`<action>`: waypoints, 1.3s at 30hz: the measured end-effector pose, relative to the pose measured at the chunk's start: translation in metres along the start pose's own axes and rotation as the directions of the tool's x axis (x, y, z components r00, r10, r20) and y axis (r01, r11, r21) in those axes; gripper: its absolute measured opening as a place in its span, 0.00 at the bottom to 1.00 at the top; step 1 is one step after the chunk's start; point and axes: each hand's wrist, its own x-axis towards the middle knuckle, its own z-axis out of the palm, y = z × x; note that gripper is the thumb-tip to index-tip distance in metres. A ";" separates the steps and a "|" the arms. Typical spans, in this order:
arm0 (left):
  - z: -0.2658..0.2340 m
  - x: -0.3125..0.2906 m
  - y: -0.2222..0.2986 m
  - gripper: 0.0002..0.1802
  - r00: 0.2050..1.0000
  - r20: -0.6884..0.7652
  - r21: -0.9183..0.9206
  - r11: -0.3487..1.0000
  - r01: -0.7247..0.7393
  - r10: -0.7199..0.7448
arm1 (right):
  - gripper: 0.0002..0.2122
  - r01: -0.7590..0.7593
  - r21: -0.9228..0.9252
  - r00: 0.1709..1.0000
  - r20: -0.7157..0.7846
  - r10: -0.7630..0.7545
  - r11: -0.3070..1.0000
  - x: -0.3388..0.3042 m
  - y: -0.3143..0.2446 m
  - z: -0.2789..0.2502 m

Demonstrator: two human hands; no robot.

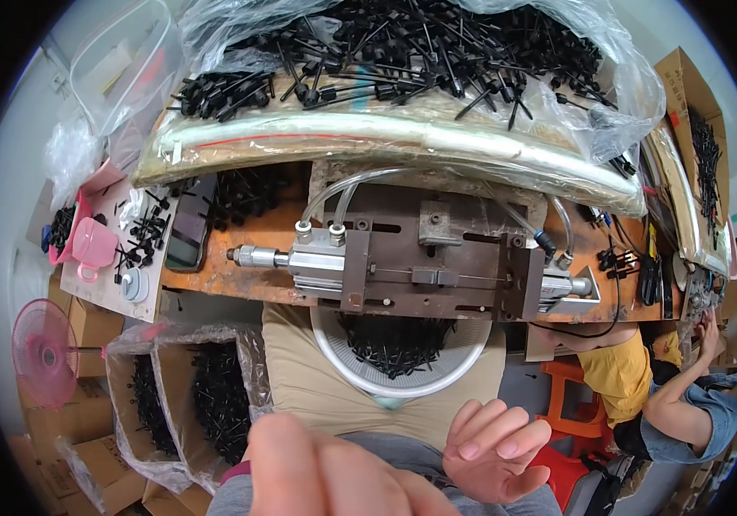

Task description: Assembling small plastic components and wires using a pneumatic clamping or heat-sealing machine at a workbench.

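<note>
My left hand (325,475) is raised close at the lower middle, large and somewhat blurred, its fingers bent inward. Its fingertips are out of sight, so I cannot make out what they hold. To its right, my right hand (495,449) hovers over my lap with loosely curled, parted fingers and nothing in them. Beyond both hands, a white basket (403,389) rests between my legs, holding black thin-stemmed parts (394,348). Above it, at the bench edge, stands a metal clamping fixture (433,275) with a pneumatic cylinder (317,267) at its left end. Neither hand touches the fixture.
Black stemmed parts (437,52) lie heaped on a plastic-wrapped carton (385,142) behind the fixture. Lined boxes (218,404) of such parts stand at left, near a pink fan (44,353). A co-worker (695,413) sits at right by an orange stool (570,404).
</note>
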 end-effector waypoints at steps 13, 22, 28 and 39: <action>-0.028 -0.009 0.026 0.10 0.946 0.308 0.463 0.852 -0.243 0.103 | 0.19 -0.057 -0.095 0.995 0.076 0.064 0.994 -0.002 0.002 0.005; -0.023 -0.014 -0.005 0.09 0.907 0.157 0.521 0.747 -0.413 0.391 | 0.17 -0.069 -0.092 0.996 0.047 0.074 0.993 -0.004 0.000 0.008; 0.001 0.002 -0.044 0.08 0.786 -0.073 0.598 0.657 -0.459 0.615 | 0.22 -0.059 0.211 0.992 0.124 0.033 0.976 0.012 -0.016 0.019; -0.068 -0.023 -0.027 0.11 0.708 0.322 0.801 0.218 -0.558 0.629 | 0.07 0.548 -0.530 0.814 0.160 -0.558 0.647 0.044 0.013 0.005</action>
